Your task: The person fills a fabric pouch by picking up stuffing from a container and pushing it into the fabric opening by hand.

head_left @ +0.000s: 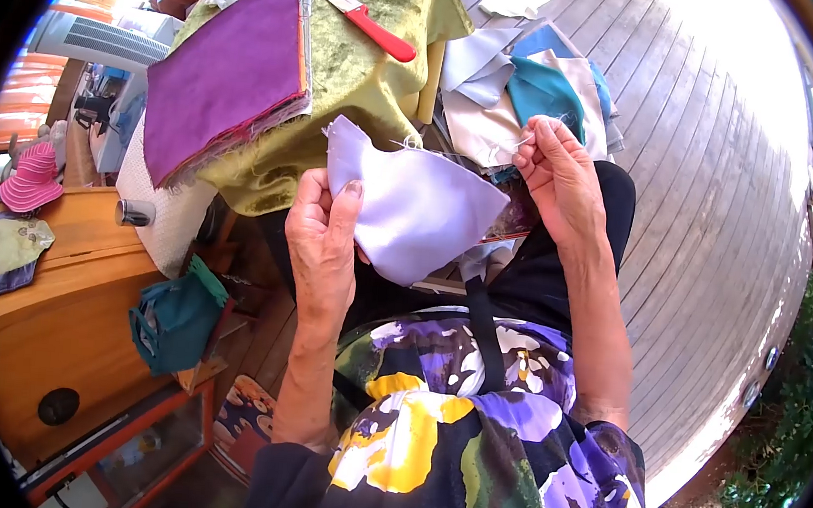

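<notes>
Fabric [419,217], lilac, is spanning the space above our lap, by the green-draped table's [382,80] near edge. Our left hand [325,219] is pinching its left edge; its long axis is running rightward. Our right hand [560,185], near its right corner, is grasping apparent pale thread [520,145]. Beyond, scraps [479,126] are crowding; rightward, decking [708,182] is giving room.

A worktop [358,83] draped in olive-green velvet [274,177] carries a stack of fabric pieces [230,73], frayed at the edges and purple uppermost, with a red-handled cutting tool [382,35] lying just beside it.
</notes>
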`<state>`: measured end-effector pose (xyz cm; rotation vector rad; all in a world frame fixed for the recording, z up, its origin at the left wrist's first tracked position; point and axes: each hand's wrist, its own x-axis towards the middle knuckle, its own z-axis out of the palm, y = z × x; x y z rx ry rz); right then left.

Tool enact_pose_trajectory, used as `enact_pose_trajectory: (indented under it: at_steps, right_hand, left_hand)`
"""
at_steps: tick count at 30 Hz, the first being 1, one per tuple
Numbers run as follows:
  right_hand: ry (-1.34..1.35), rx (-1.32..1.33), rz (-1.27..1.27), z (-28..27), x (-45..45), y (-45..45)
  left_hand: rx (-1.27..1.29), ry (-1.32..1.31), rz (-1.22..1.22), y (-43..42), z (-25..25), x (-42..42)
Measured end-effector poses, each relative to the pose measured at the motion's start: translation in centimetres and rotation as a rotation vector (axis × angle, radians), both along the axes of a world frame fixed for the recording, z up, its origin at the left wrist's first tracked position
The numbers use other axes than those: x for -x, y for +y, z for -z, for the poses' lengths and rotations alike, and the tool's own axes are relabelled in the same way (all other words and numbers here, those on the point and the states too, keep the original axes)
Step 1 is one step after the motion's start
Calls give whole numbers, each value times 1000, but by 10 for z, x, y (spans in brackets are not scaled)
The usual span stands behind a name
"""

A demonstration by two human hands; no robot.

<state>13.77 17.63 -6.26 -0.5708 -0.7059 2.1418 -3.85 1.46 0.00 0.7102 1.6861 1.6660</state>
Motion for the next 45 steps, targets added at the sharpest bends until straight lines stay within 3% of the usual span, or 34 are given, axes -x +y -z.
enact_pose_trajectory:
  at_steps: [6, 10, 15, 18, 20, 24, 25, 26, 28, 30, 32, 34, 36, 40, 42, 43, 45]
  right_hand:
    - [108, 55, 74, 1, -20, 5]
    - [-36, 88, 283, -8, -24, 9]
    - [196, 15, 154, 3, -29, 12]
    - [143, -79, 101, -2, -21, 6]
    - [-150, -49, 18, -6, -13, -8]
    - [-196, 19, -111, 23, 6, -29]
    - [-315, -8, -78, 32, 13, -32]
    - [-412, -139, -60, 42, 16, -35]
    - [-997, -943, 331, 50, 22, -38]
    - [-939, -879, 306, 44, 21, -41]
    - [-339, -171, -232, 15, 16, -46]
    - [-415, -255, -392, -13, 21, -52]
    - [-351, -188, -558, -7, 25, -51]
    - [-299, -176, -370, -11, 21, -49]
    - [-289, -329, -127, -6, 19, -52]
    - [-425, -500, -17, -2, 19, -53]
    - [-466, -565, 77, -3, 20, -54]
  left_hand:
    - [-121, -114, 10, -1, 1, 3]
    - [-161, -94, 10, 0, -3, 3]
    - [-228, -174, -22, 2, -14, 7]
    - [-258, -272, -58, 5, -19, 13]
    - [-283, -300, -43, 6, -16, 19]
    - [-333, -542, -43, -2, -11, 30]
    - [-342, -605, -22, -4, -11, 31]
    - [-338, -606, -19, -4, -13, 31]
    - [-336, -660, -46, -5, -16, 31]
    - [-353, -695, -17, -7, -12, 35]
    - [-361, -738, 12, -10, -7, 35]
    - [-426, -791, 220, -10, -2, 33]
    - [-401, -724, 164, -13, 3, 31]
    - [-356, -447, -66, -26, 4, 35]
    - [-331, -367, -42, -30, 2, 33]
    - [-291, -308, -65, -32, 3, 30]
    - [-209, -214, -126, -35, 8, 24]
